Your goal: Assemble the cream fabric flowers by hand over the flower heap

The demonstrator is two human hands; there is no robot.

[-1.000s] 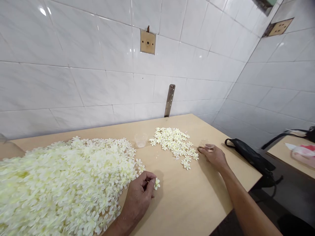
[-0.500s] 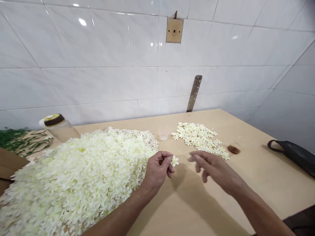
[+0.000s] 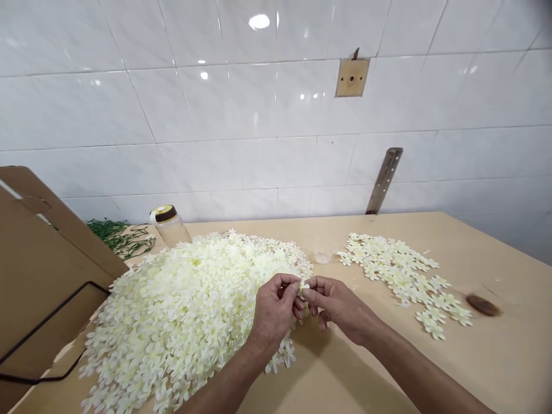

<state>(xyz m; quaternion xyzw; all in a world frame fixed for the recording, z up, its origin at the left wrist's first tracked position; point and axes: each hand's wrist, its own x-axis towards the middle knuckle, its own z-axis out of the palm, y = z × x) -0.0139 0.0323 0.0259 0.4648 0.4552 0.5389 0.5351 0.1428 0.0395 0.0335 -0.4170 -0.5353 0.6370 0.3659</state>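
The one view looks from head height on the near side of the bench [image 3: 495, 345], facing forward and down across it to the tiled wall [image 3: 237, 164] behind its far edge. It is near enough that the left hand [image 3: 273, 307] and right hand [image 3: 336, 305] sit below mid-frame, with the bench's far right corner inside.

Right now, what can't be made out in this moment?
All in the head view:
Held flower: mostly covered by the left hand and right hand; the right hand's grip is unclear.
Bottle: base hidden behind the flower pile.
Cardboard: cut off by the left edge.
Dark brown patch: blurred, unidentifiable.
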